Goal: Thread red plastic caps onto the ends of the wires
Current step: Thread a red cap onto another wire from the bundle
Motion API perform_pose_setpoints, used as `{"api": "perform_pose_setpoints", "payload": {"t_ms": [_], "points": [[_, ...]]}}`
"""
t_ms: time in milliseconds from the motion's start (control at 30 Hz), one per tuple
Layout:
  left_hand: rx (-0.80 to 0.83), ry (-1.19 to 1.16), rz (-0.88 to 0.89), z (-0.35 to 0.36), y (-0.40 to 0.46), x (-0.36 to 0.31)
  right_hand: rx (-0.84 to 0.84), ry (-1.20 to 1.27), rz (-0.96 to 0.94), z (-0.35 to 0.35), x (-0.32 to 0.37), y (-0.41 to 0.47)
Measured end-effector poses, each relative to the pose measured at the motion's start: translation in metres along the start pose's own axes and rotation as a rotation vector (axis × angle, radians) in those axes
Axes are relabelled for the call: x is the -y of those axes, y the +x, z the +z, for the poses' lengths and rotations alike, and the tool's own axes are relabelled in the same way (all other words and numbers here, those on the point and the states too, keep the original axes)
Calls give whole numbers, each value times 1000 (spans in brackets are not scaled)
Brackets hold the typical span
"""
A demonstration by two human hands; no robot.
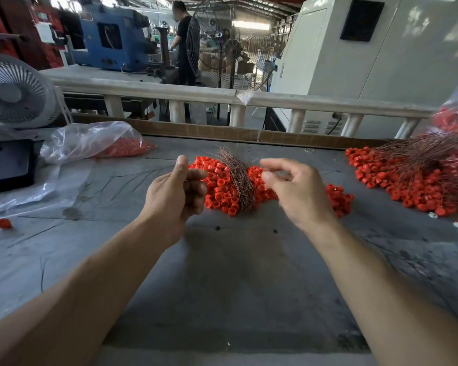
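Observation:
A pile of loose red plastic caps (220, 191) lies in the middle of the grey table (222, 273). A bundle of thin copper-coloured wires (238, 178) lies across that pile. My left hand (175, 191) hovers just left of the pile with its fingers curled closed; a thin wire seems to run from its fingertips, though I cannot make it out clearly. My right hand (294, 188) is over the right part of the pile, blurred, thumb and forefinger apart with nothing visible between them.
At the right lies a heap of capped wires (413, 170). A clear plastic bag of red caps (95, 141) lies at the back left, beside a white fan (16, 93). One stray cap (4, 223) sits at the left. A cardboard edge (222, 132) bounds the table's far side.

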State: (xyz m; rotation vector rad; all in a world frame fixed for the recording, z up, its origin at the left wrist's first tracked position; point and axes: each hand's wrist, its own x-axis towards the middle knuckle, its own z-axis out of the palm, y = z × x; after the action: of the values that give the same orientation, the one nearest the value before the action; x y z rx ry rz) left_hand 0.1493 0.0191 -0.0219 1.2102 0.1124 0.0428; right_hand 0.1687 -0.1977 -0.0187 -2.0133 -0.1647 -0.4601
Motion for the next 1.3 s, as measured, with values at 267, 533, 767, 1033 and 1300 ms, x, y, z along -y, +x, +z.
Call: {"api": "perform_pose_setpoints", "payload": {"t_ms": [267, 533, 767, 1033, 1300], "points": [[81, 13, -59, 9, -5, 6, 80, 597, 109, 28, 35, -23], [253, 205, 16, 9, -9, 3, 1, 1110, 331, 8, 42, -13], [415, 380, 89, 11, -12, 1, -22, 991, 403, -8, 30, -5], [296, 300, 187, 10, -6, 9, 397, 537, 313, 8, 36, -24], [275, 289, 226, 6, -3, 7, 386, 270, 235, 8, 36, -29]]}}
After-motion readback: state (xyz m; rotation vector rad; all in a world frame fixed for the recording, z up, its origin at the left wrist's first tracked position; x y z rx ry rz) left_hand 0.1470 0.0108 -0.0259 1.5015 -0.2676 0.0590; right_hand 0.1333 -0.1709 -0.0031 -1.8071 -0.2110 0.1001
